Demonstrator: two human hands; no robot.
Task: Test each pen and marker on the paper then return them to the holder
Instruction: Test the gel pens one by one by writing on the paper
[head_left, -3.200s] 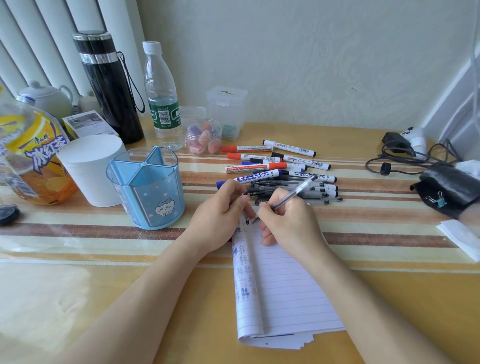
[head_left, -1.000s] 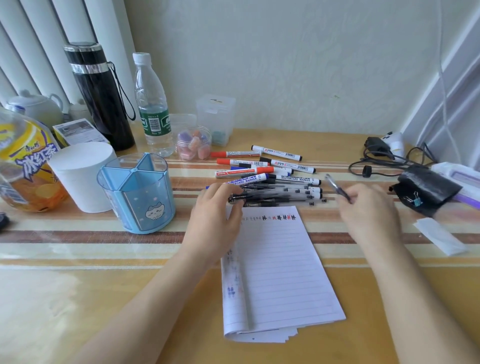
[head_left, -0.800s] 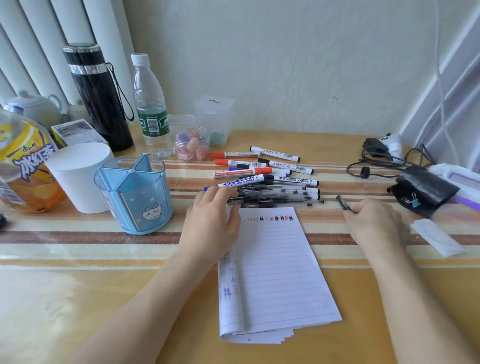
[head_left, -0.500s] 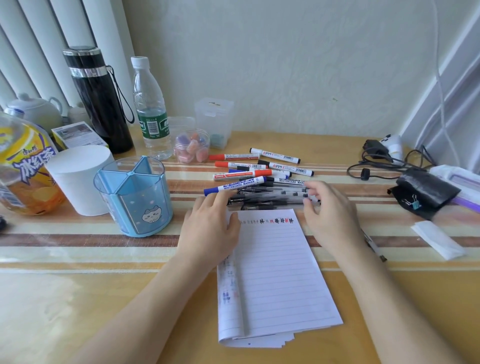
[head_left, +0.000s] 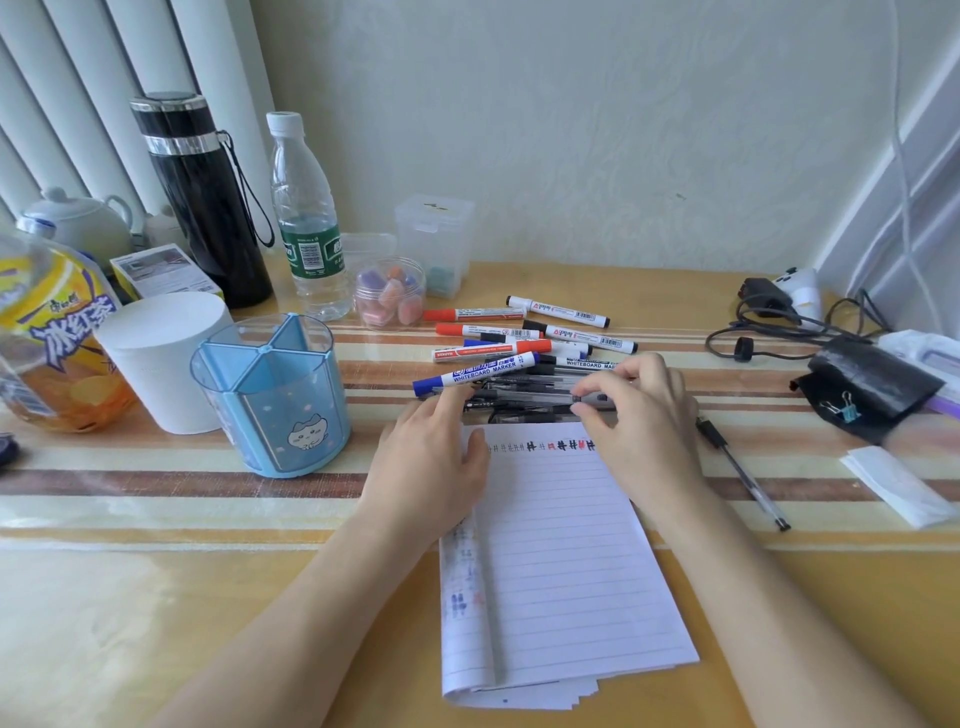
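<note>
left hand (head_left: 431, 457): palm down, fingers straight and relaxed, resting on the top-left corner of the lined paper pad (head_left: 561, 561); fingertips reach the near edge of the pen pile (head_left: 524, 395).
right hand (head_left: 644, 421): thumb and fingertips pinch a clear-barrel pen (head_left: 592, 399) at its dark end. The pen lies level on the pile; can't tell whether it's lifted off.
pen pile: centre frame, just above the pad's top edge; black-ink pens stacked roughly parallel.
markers: blue whiteboard marker (head_left: 478, 371) sits tilted on the pile's far-left side; red markers (head_left: 472, 314) and black markers (head_left: 558, 312) are spread behind it.
lone pen (head_left: 743, 475): on the table right of the right wrist, lying diagonally, apart from the pile.
pad: a row of small test marks along the top line; left margin page curled, with more marks on it.
blue pen holder (head_left: 275, 395): upright, left of centre, well left of the pad; divided compartments, cat print on the front.
background left: white cup (head_left: 161, 358), black flask (head_left: 202, 197), water bottle (head_left: 306, 218), iced tea bottle (head_left: 52, 338).
background right: black pouch (head_left: 872, 389) with a binder clip, cables (head_left: 779, 322).
</note>
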